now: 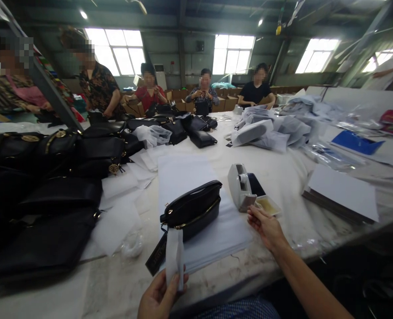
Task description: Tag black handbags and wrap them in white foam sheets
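My left hand (161, 294) pinches a folded strip of white tissue paper (174, 254) near the front of the table. Just beyond the strip lies a small black handbag (192, 210) with a gold zipper, resting on a stack of white paper sheets (216, 241). A black hang tag (157, 256) is beside the bag's lower left end. My right hand (264, 223) is at the front of a white tape dispenser (241, 188), thumb and fingers closed together by its cutting end. Whether tape is between those fingers is too small to tell. A shallow clear tray (267, 205) sits right behind that hand.
Many black bags (60, 192) are piled at the left. Loose white paper pieces (119, 221) lie beside them. Wrapped grey-white bundles (266, 128) fill the back right, with a stack of cards (342, 190) nearer. Several people work across the table.
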Tool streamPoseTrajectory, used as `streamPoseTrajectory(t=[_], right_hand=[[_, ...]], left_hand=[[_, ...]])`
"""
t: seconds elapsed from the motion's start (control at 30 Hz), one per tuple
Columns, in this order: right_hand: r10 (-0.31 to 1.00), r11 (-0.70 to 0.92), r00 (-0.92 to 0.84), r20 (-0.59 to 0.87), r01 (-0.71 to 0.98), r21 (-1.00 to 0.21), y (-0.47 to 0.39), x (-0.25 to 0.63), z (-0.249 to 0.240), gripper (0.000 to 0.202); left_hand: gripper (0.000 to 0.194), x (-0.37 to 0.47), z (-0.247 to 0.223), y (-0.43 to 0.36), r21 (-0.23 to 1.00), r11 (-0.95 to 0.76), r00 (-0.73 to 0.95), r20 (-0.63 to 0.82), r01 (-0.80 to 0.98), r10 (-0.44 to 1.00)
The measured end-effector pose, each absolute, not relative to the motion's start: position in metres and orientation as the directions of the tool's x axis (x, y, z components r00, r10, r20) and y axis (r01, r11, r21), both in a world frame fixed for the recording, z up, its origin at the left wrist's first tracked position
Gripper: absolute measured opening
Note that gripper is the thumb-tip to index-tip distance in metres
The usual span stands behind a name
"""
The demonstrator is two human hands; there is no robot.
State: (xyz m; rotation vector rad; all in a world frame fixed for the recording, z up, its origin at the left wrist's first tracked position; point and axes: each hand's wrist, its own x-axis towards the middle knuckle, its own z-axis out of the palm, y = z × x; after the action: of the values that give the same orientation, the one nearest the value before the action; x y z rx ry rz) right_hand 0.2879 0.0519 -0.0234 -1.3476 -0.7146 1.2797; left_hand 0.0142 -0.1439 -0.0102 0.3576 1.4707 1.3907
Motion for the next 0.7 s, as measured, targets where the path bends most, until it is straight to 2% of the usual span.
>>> streamPoseTrajectory(t=[0.1,0.2,0.3,0.4,0.5,0.6,0.7], right_hand=[[0.915,-0.248,0.269,-0.300,-0.209,-0.946,0.048,0.290,-0.031,0.034],[0.964,-0.186,0.189,-0.186,-0.020,-0.982,0.026,0.278,-0.020,0.034],[0.988,-0.035,-0.140,-0.065,0.207,-0.978,-0.010,0.249,0.005,0.030],[0.862,-0.015,-0.492,-0.123,0.218,-0.976,-0.044,0.210,0.029,0.031],[0.724,0.012,-0.680,-0.119,0.184,-0.983,-0.064,0.173,0.039,0.030],[0.700,0.074,-0.708,-0.094,0.203,-0.976,-0.067,0.150,0.034,0.028],[0.734,0.116,-0.667,-0.125,0.305,-0.945,-0.062,0.140,0.025,0.030]], left_hand=[[0.054,0.016,-0.010,-0.146,0.878,0.257,-0.454,-0.436,-0.404,0.777],[0.049,0.016,-0.007,-0.149,0.901,0.247,-0.415,-0.390,-0.358,0.822],[0.040,0.016,-0.004,-0.151,0.915,0.233,-0.369,-0.352,-0.330,0.860],[0.034,0.017,-0.001,-0.154,0.925,0.215,-0.375,-0.328,-0.312,0.867],[0.030,0.018,0.003,-0.155,0.947,0.172,-0.370,-0.267,-0.270,0.890],[0.029,0.019,0.007,-0.156,0.970,0.132,-0.383,-0.204,-0.204,0.901],[0.028,0.018,0.008,-0.157,0.979,0.129,-0.417,-0.184,-0.156,0.890]])
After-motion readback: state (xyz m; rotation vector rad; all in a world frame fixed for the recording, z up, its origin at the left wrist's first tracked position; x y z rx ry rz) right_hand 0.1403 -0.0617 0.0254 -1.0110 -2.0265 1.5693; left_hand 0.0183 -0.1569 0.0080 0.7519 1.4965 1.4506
